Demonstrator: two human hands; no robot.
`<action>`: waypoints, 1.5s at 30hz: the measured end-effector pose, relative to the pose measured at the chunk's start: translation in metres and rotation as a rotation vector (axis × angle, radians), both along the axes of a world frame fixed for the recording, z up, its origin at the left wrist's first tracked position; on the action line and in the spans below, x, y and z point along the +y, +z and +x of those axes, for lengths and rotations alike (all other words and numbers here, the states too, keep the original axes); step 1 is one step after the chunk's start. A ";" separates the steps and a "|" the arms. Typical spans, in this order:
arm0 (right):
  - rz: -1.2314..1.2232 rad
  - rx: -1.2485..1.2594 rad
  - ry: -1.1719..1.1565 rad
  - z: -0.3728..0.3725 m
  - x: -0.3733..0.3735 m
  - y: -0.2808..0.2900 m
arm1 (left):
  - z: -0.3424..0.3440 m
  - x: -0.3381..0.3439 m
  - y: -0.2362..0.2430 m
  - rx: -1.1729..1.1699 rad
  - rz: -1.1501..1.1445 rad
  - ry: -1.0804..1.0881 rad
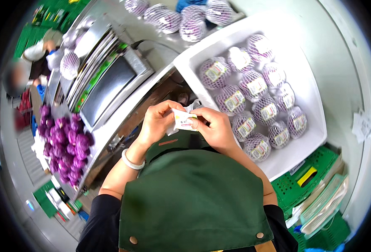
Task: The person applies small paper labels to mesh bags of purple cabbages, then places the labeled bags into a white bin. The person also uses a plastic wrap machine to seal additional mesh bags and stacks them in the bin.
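In front of my dark green apron [193, 189], my left hand [154, 124] and my right hand [217, 128] meet. Between their pinched fingers is a small white label [183, 119] with a yellow corner and print on it. A strip of white backing paper [173, 129] hangs beside it at my left fingers. To the right of my hands stands a white plastic tub [307, 151]. It holds several purple cabbages [252, 84] in white foam nets, most with a label on top. My left wrist carries a white band [133, 160].
On the left, a metal wrapping machine [114, 80] stands on a counter beside a pile of bare purple cabbages [66, 145]. More netted cabbages [168, 21] lie at the back. Another person [34, 63] is at the far left. Green crates [319, 164] sit at the lower right.
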State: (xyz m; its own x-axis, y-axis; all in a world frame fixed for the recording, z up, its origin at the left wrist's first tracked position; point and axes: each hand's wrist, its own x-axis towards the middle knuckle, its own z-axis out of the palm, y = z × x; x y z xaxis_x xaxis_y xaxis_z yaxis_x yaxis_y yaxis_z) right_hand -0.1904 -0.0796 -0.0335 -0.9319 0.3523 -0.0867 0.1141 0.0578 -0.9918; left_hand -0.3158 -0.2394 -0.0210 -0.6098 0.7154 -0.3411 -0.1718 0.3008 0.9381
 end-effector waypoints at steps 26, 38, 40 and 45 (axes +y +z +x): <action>0.626 -0.422 -0.145 -0.266 -0.115 -0.128 | -0.370 -0.169 -0.002 0.310 -0.047 0.044; 1.260 -0.558 -0.258 -0.292 -0.049 -0.033 | -0.834 0.060 -0.083 1.440 -0.642 -0.394; 1.249 -0.554 -0.258 -0.301 -0.038 -0.040 | -0.875 0.089 -0.117 1.508 -0.763 -0.461; 1.272 -0.558 -0.271 -0.313 -0.021 -0.060 | -0.936 0.143 -0.178 1.490 -0.865 -0.530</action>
